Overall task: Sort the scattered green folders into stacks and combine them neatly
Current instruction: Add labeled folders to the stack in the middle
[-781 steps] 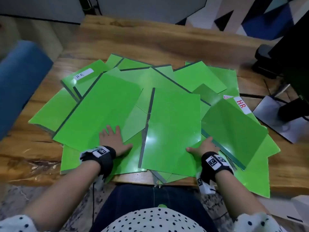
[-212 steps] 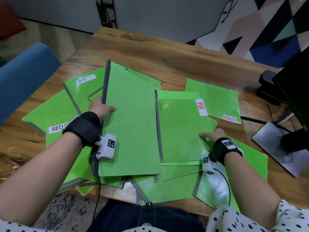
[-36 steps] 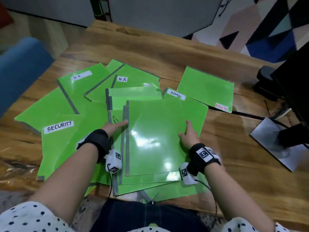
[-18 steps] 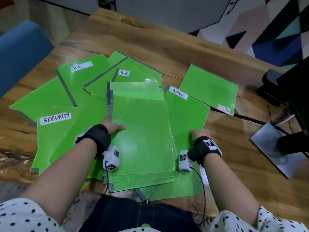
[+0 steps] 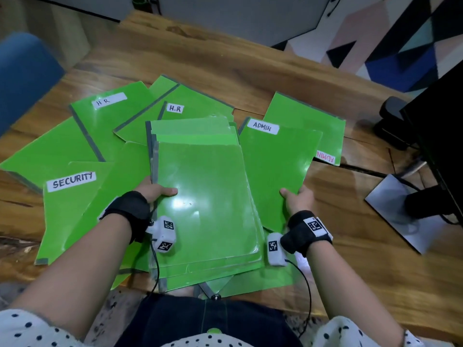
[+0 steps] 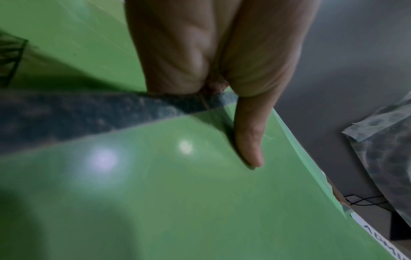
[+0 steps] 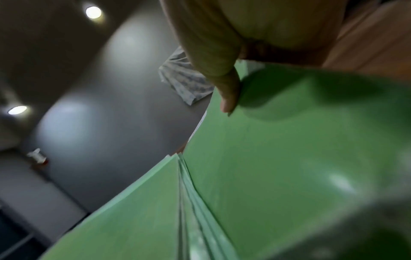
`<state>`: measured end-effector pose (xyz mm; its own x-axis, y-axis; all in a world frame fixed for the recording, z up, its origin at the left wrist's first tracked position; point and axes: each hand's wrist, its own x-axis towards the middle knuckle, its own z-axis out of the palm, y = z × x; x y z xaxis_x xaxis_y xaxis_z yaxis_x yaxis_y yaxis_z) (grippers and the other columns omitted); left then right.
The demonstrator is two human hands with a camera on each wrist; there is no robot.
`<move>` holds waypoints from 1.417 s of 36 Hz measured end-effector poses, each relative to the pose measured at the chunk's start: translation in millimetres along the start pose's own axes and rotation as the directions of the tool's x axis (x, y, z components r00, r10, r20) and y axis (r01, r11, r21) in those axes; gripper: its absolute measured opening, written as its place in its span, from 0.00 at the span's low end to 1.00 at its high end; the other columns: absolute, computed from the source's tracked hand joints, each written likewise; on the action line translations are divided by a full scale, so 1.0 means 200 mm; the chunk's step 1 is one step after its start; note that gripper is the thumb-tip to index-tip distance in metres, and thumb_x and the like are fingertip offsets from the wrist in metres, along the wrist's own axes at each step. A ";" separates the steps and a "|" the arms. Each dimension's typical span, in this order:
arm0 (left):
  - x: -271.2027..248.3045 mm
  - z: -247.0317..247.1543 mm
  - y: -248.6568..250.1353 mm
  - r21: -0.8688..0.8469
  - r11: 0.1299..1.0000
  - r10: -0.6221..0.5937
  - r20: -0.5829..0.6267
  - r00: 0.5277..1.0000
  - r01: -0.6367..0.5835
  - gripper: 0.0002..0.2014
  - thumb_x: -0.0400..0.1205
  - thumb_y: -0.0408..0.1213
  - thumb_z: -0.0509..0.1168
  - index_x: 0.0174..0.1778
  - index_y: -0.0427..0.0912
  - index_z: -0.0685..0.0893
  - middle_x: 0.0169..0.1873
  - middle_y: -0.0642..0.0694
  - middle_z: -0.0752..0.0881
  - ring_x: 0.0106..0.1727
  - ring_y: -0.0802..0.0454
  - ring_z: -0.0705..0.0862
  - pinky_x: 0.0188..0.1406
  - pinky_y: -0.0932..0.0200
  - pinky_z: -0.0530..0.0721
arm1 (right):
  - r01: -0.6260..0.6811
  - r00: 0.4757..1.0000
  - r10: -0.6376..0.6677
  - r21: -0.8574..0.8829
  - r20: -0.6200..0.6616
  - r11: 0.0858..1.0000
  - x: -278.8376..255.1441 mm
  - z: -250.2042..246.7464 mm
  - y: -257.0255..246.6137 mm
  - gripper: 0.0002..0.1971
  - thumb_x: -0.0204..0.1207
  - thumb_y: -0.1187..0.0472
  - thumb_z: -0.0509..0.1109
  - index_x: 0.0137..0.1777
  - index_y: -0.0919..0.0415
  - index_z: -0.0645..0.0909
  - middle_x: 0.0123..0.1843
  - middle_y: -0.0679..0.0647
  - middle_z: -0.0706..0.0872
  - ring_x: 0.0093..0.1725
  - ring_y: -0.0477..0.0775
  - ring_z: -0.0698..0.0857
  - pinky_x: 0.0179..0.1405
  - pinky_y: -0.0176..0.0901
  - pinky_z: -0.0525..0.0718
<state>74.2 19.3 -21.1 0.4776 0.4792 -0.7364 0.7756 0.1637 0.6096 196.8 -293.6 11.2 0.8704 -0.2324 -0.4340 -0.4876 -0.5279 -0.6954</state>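
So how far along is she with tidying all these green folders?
Partly there. Done: a central stack of glossy green folders sits roughly squared near the wooden table's front edge. In hand: her left hand grips that stack's taped spine, while her right hand holds the green ADMIN-labelled folder beside it. Left: the SECURITY folder, two H.R folders and another ADMIN folder lie scattered.

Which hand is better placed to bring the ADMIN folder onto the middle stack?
Right. The right hand already grips the ADMIN folder at its near edge, while the left hand holds the stack.
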 end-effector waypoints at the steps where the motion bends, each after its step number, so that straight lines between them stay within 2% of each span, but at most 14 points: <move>1: 0.00 0.00 -0.01 -0.003 1.000 0.009 0.003 1.000 -0.009 0.42 0.71 0.30 0.76 0.79 0.33 0.61 0.67 0.35 0.76 0.68 0.35 0.75 0.72 0.42 0.73 | 0.038 0.999 -0.039 -0.035 -0.028 0.999 -0.02 0.00 -0.01 0.32 0.78 0.61 0.71 0.78 0.68 0.64 0.78 0.64 0.70 0.76 0.65 0.71 0.73 0.56 0.71; 7: -0.01 0.00 -0.02 -0.028 0.999 0.027 0.017 0.999 -0.026 0.41 0.72 0.28 0.75 0.78 0.33 0.62 0.57 0.38 0.78 0.59 0.39 0.76 0.69 0.46 0.75 | 0.199 0.968 -0.214 -0.119 -0.132 0.973 -0.05 -0.07 -0.09 0.25 0.81 0.65 0.65 0.76 0.63 0.63 0.67 0.68 0.79 0.54 0.63 0.84 0.45 0.44 0.78; 10: -0.02 -0.01 -0.02 -0.039 0.999 0.025 0.014 1.000 -0.024 0.40 0.71 0.29 0.76 0.78 0.33 0.63 0.56 0.39 0.78 0.59 0.40 0.77 0.69 0.45 0.75 | 0.286 0.936 -0.309 -0.148 -0.167 0.947 -0.03 -0.14 -0.16 0.26 0.80 0.67 0.65 0.77 0.60 0.64 0.51 0.61 0.84 0.43 0.55 0.81 0.50 0.44 0.83; 12: -0.02 0.00 -0.02 -0.039 0.999 0.028 0.012 1.000 -0.028 0.39 0.72 0.28 0.75 0.77 0.33 0.63 0.56 0.40 0.77 0.58 0.41 0.76 0.68 0.46 0.75 | 0.344 0.912 -0.376 -0.193 -0.166 0.919 -0.04 -0.20 -0.24 0.26 0.80 0.66 0.65 0.77 0.61 0.65 0.48 0.58 0.82 0.49 0.58 0.83 0.58 0.45 0.82; 17: -0.04 -0.01 -0.02 -0.010 0.999 0.033 0.001 0.999 -0.033 0.41 0.71 0.30 0.76 0.77 0.32 0.63 0.57 0.39 0.78 0.61 0.38 0.78 0.68 0.45 0.76 | 0.480 0.853 -0.497 -0.134 -0.158 0.867 -0.04 -0.35 -0.39 0.26 0.80 0.65 0.66 0.77 0.62 0.66 0.76 0.60 0.74 0.74 0.59 0.73 0.67 0.43 0.70; 21: -0.06 -0.01 -0.01 0.074 0.997 0.031 -0.034 0.999 -0.028 0.41 0.72 0.35 0.77 0.77 0.32 0.64 0.65 0.36 0.78 0.62 0.37 0.78 0.67 0.45 0.77 | 0.596 0.791 -0.588 0.000 -0.169 0.803 0.02 -0.47 -0.46 0.22 0.74 0.62 0.71 0.68 0.60 0.75 0.68 0.57 0.82 0.69 0.56 0.79 0.71 0.60 0.76; 26: -0.08 -0.01 0.01 0.155 0.987 0.037 -0.018 0.999 -0.033 0.40 0.73 0.37 0.76 0.77 0.32 0.65 0.67 0.34 0.78 0.68 0.34 0.77 0.70 0.40 0.76 | 0.539 0.826 -0.563 0.273 0.010 0.797 0.05 -0.54 -0.49 0.24 0.67 0.55 0.79 0.64 0.56 0.78 0.65 0.58 0.85 0.66 0.58 0.83 0.69 0.63 0.77; 28: -0.10 -0.01 0.02 0.160 0.987 0.034 -0.010 0.999 -0.032 0.39 0.73 0.39 0.76 0.76 0.30 0.66 0.68 0.32 0.77 0.69 0.32 0.76 0.69 0.40 0.76 | 0.481 0.857 -0.509 0.230 0.081 0.846 -0.03 -0.49 -0.48 0.39 0.66 0.48 0.79 0.75 0.59 0.70 0.77 0.61 0.74 0.76 0.59 0.73 0.75 0.60 0.69; 31: -0.13 -0.02 0.02 0.073 0.997 0.033 0.044 0.998 -0.037 0.40 0.76 0.50 0.71 0.78 0.31 0.64 0.73 0.33 0.73 0.74 0.35 0.72 0.71 0.43 0.72 | 0.409 0.887 -0.412 0.061 0.206 0.911 -0.14 -0.34 -0.40 0.38 0.79 0.57 0.68 0.84 0.57 0.52 0.84 0.57 0.56 0.82 0.56 0.60 0.77 0.54 0.62; 34: -0.18 -0.03 0.03 -0.026 0.999 0.051 0.145 0.988 -0.048 0.41 0.78 0.64 0.58 0.82 0.42 0.58 0.82 0.37 0.58 0.83 0.38 0.57 0.79 0.41 0.58 | 0.403 0.883 -0.364 -0.078 0.297 0.912 -0.19 -0.17 -0.27 0.33 0.80 0.59 0.66 0.82 0.54 0.55 0.83 0.56 0.62 0.80 0.58 0.64 0.76 0.59 0.67; 38: -0.21 -0.03 0.03 0.003 0.999 0.053 0.158 0.986 -0.054 0.44 0.76 0.67 0.58 0.82 0.43 0.59 0.82 0.35 0.56 0.82 0.36 0.57 0.79 0.39 0.58 | 0.341 0.903 -0.261 -0.201 0.341 0.918 -0.18 -0.02 -0.15 0.31 0.78 0.62 0.67 0.79 0.57 0.59 0.75 0.61 0.73 0.73 0.60 0.75 0.70 0.59 0.76; 44: -0.16 -0.03 0.02 0.090 0.996 0.013 0.140 0.990 -0.026 0.44 0.70 0.59 0.69 0.77 0.35 0.69 0.73 0.35 0.73 0.75 0.36 0.70 0.73 0.43 0.69 | 0.382 0.866 -0.171 -0.401 0.470 0.833 -0.25 0.11 -0.08 0.35 0.79 0.62 0.68 0.81 0.63 0.52 0.71 0.66 0.76 0.69 0.62 0.78 0.64 0.47 0.76; 47: -0.14 -0.02 0.02 0.076 0.997 0.015 0.096 0.995 -0.022 0.45 0.70 0.49 0.75 0.77 0.27 0.66 0.52 0.36 0.82 0.53 0.42 0.82 0.58 0.50 0.78 | 0.425 0.842 -0.169 -0.437 0.512 0.793 -0.29 0.20 -0.05 0.36 0.79 0.60 0.68 0.81 0.64 0.51 0.74 0.67 0.74 0.71 0.63 0.76 0.68 0.50 0.74; 51: -0.10 -0.03 0.01 0.120 0.993 -0.019 0.020 1.000 0.017 0.42 0.75 0.43 0.74 0.76 0.24 0.62 0.34 0.42 0.75 0.33 0.48 0.73 0.35 0.56 0.77 | 0.401 0.843 -0.146 -0.424 0.517 0.812 -0.26 0.19 -0.03 0.31 0.80 0.54 0.67 0.80 0.65 0.63 0.78 0.60 0.71 0.75 0.59 0.73 0.71 0.47 0.71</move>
<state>62.9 15.7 -2.8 0.4705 0.4589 -0.7537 0.8275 0.0671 0.5574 152.2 -247.1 15.5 0.7706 0.3036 -0.5604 -0.0188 -0.8680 -0.4962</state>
